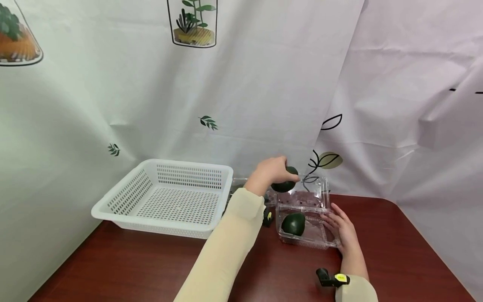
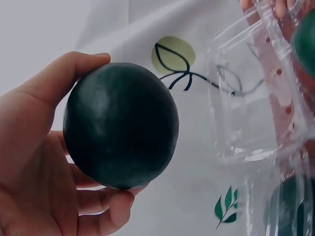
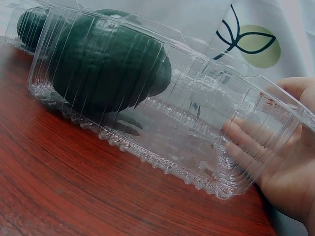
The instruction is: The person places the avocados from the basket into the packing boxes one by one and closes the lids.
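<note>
My left hand [image 1: 269, 172] holds a dark green avocado [image 2: 120, 125] in the air, thumb on one side and fingers around the other. It is above a clear plastic clamshell box [image 1: 313, 241], whose lid [image 1: 320, 184] stands raised at the back. A second avocado [image 1: 293, 224] lies in the left part of the box's base. Over at the box's right end, my right hand [image 1: 345, 230] touches the wall with fairly straight fingers, partly seen through the plastic in the right wrist view.
A white perforated basket [image 1: 162, 228] stands on the left of the brown table [image 1: 151, 260]. Another clear box [image 1: 239, 181] is partly hidden behind my left arm, with a dark green avocado [image 3: 32, 27] visible there. A printed white cloth [image 1: 264, 84] hangs behind.
</note>
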{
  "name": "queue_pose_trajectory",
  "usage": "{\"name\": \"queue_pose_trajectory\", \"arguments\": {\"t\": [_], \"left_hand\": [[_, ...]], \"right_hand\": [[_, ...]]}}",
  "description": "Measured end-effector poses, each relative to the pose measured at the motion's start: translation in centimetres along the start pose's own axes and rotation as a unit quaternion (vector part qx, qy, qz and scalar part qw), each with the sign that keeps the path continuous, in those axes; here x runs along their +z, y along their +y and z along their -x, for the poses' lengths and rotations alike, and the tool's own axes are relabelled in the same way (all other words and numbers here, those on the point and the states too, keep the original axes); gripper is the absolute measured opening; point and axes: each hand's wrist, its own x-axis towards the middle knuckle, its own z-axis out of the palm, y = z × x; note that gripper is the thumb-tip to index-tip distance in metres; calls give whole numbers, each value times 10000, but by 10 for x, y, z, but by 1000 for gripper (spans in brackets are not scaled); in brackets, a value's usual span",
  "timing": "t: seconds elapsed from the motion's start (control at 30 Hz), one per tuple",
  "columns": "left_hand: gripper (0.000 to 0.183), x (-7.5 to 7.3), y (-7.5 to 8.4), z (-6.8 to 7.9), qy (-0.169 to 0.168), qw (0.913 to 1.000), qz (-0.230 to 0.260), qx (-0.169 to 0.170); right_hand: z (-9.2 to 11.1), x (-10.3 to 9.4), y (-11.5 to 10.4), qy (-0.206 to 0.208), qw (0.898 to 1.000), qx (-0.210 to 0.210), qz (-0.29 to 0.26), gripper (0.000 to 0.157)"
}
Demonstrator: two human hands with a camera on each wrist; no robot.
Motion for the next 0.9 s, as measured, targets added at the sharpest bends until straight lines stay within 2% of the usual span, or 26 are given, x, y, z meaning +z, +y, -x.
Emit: {"name": "queue_pose_trajectory", "arguments": {"t": [0.27,0.53,0.73,0.9], "left_hand": [[56,14,17,-4,-107,9998,-99,120],[68,22,33,-6,-95,9993,-291,205],[66,34,43,-9,-106,9989,-394,220],[65,47,48,-12,-164,9984,-386,374]], "right_hand": [[1,2,0,122,9999,65,73,54],[1,1,-3,135,9993,166,308,54],[1,0,-2,108,9993,201,305,52],[1,0,-2,54,9995,100,306,52]]}}
